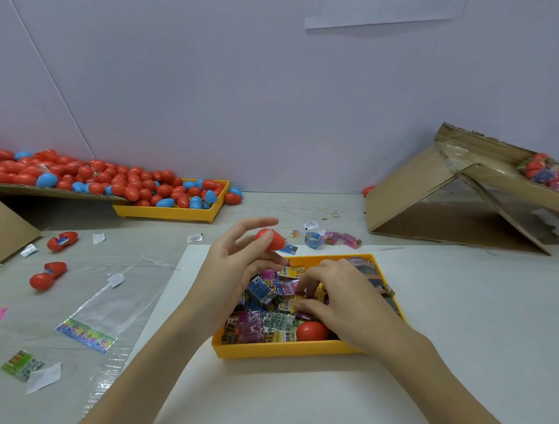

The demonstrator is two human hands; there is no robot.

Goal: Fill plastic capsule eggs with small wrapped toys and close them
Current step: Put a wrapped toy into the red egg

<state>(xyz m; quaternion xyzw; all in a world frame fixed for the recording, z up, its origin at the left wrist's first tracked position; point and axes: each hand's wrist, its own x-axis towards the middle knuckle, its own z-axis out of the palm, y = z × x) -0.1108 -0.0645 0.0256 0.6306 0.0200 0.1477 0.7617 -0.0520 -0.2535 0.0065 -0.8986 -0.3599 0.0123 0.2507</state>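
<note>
My left hand (239,270) holds a red capsule egg half (270,239) between thumb and fingers, just above the far left corner of the near yellow tray (276,350). That tray is packed with small wrapped toys (260,323) and one red egg half (311,331). My right hand (338,298) reaches down into the tray, its fingers curled among the wrappers; whether it pinches one I cannot tell.
A heap of red and blue eggs (118,182) spills from cardboard into a far yellow tray (173,212). Two open red eggs (62,241) (47,276) lie left. Loose packets (333,239) sit beyond the near tray. A tipped cardboard box (455,196) stands right. Plastic film (95,319) lies left.
</note>
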